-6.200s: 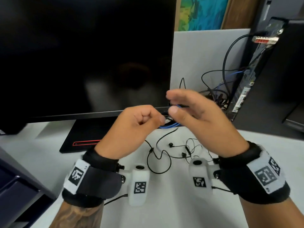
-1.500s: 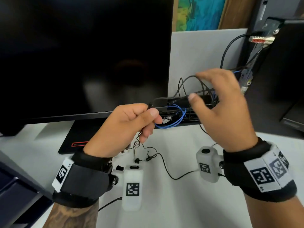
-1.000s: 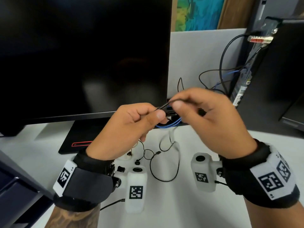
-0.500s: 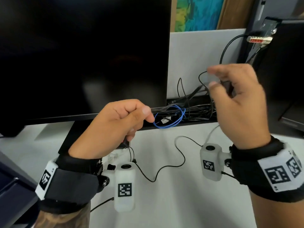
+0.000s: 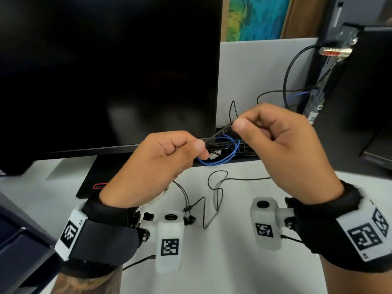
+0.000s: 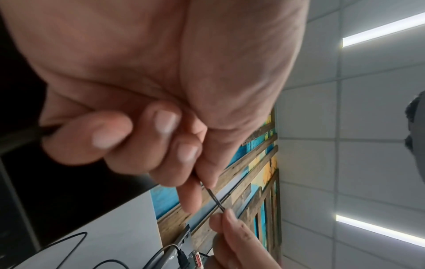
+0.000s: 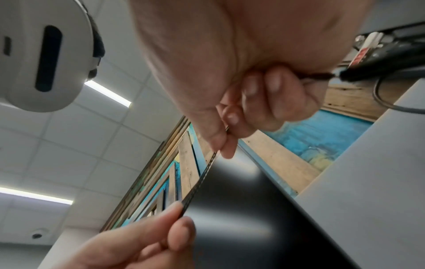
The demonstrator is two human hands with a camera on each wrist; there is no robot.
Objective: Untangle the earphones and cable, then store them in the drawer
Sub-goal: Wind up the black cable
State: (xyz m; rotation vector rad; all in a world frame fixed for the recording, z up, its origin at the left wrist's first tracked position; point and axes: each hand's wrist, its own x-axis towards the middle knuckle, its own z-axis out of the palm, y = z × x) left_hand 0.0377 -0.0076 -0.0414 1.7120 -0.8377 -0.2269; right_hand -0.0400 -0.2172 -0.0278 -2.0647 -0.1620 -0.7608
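Observation:
Both hands are raised above the white desk in front of the monitor. My left hand [image 5: 199, 146] pinches the thin black earphone cable [image 5: 217, 133] between thumb and forefinger, and my right hand [image 5: 236, 125] pinches the same cable a little higher and to the right. A short taut stretch of cable [image 7: 200, 179] runs between the two pinches, also seen as the cable [image 6: 215, 197] in the left wrist view. The rest of the cable hangs down in loose loops [image 5: 216, 187] onto the desk, with the earbuds [image 5: 188, 218] lying by my left wrist.
A large dark monitor [image 5: 106, 71] fills the left and its stand base [image 5: 93, 177] sits on the desk [image 5: 222, 268]. A blue wire loop [image 5: 220, 160] and black cables lie behind the hands. A computer tower [image 5: 350, 92] stands right. A dark drawer unit [image 5: 19, 240] is at lower left.
My right hand, raised high and right half a second ago, has come back down close to my left hand. The slack cable now loops nearer the desk's middle.

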